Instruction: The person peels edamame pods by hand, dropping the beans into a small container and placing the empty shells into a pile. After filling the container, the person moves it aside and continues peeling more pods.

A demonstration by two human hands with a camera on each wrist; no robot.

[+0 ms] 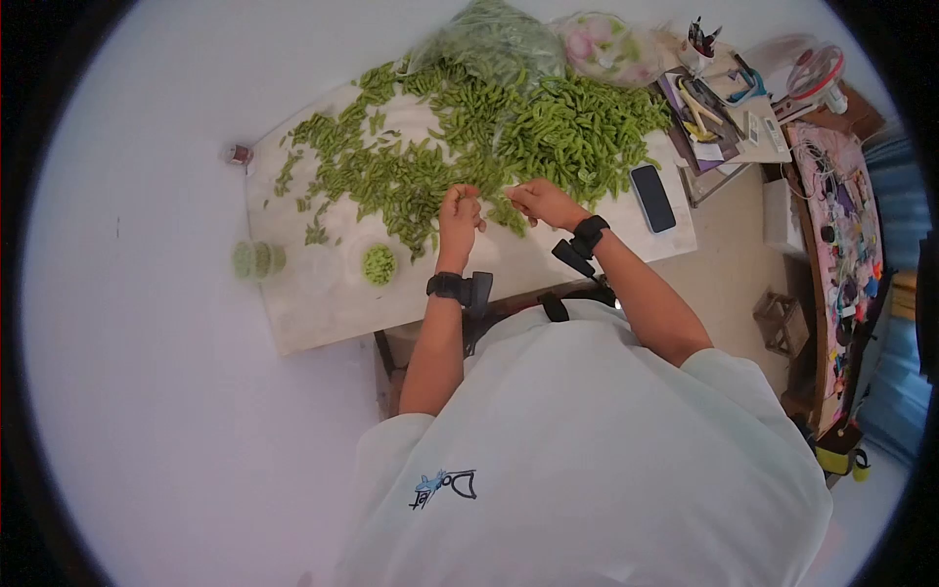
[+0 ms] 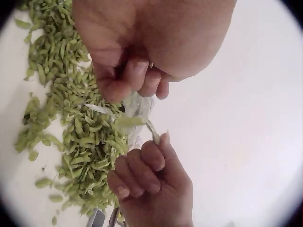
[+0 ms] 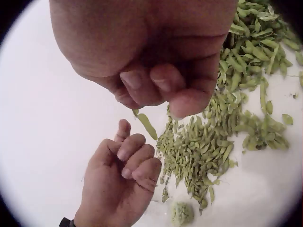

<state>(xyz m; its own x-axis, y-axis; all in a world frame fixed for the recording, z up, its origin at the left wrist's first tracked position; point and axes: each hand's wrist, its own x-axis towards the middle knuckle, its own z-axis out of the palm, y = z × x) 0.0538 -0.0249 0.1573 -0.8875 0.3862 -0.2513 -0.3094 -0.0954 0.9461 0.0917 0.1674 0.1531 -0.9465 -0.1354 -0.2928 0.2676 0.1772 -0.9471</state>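
Both hands are held close together over the front of a pale table (image 1: 391, 308). My right hand (image 1: 550, 203) pinches one end of a green bean pod (image 3: 147, 126) between thumb and forefinger, and the pod sticks out towards the other hand. My left hand (image 1: 459, 220) faces it a short way off, fingers curled towards the palm, with nothing showing in its grip; the inside of its curl is partly hidden. Behind the hands spreads a broad heap of green pods (image 1: 577, 127), looser and thinner to the left (image 1: 342, 171). Near the left wrist stands a cup of shelled green beans (image 1: 379, 264).
Clear containers (image 1: 257, 259) stand at the table's left edge. A phone (image 1: 652, 199) lies on the right. A plastic bag of pods (image 1: 489, 44) and another clear bag (image 1: 611, 49) are at the back. A side table (image 1: 748, 147) holds tools and papers.
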